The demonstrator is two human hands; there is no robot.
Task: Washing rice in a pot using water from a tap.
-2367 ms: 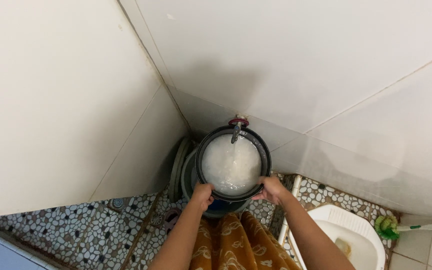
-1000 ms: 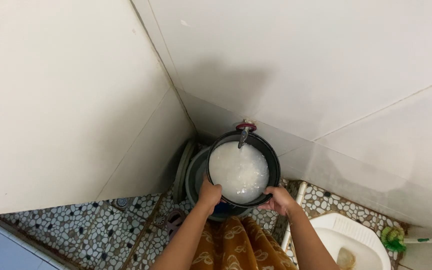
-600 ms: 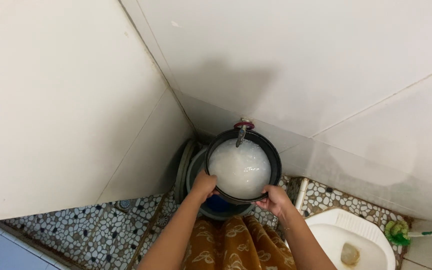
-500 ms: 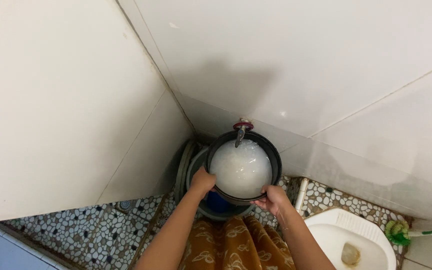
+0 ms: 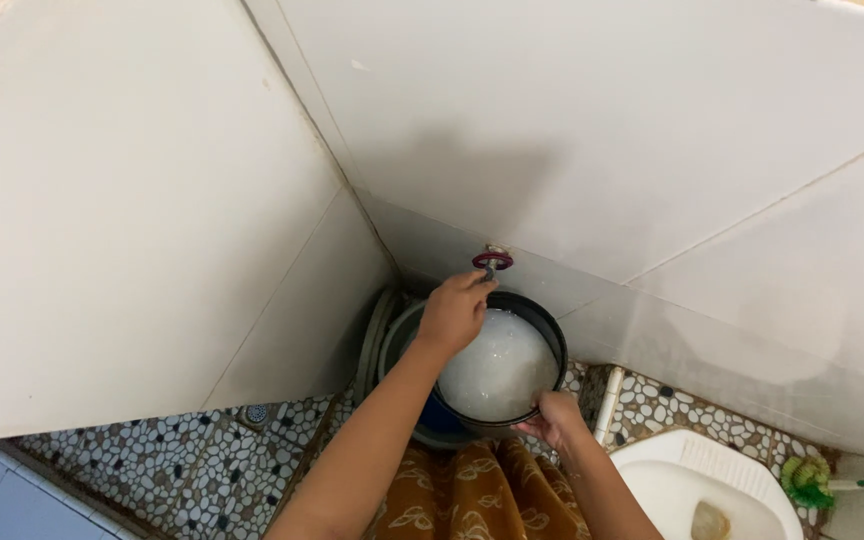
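A round black pot full of cloudy white water hangs below a wall tap with a red handle in the corner. My right hand grips the pot's near rim. Raised over the pot's far left edge, my left hand has its fingertips just under the tap handle; whether they touch it I cannot tell. A grey bucket with blue inside sits under the pot.
White tiled walls meet in the corner behind the tap. The floor is pebble mosaic with a small drain. A white squat toilet lies at lower right, a green brush beside it. Yellow patterned cloth covers my legs.
My left hand let go of the pot's rim and rose toward the tap handle. The pot sank slightly, now held by my right hand alone.
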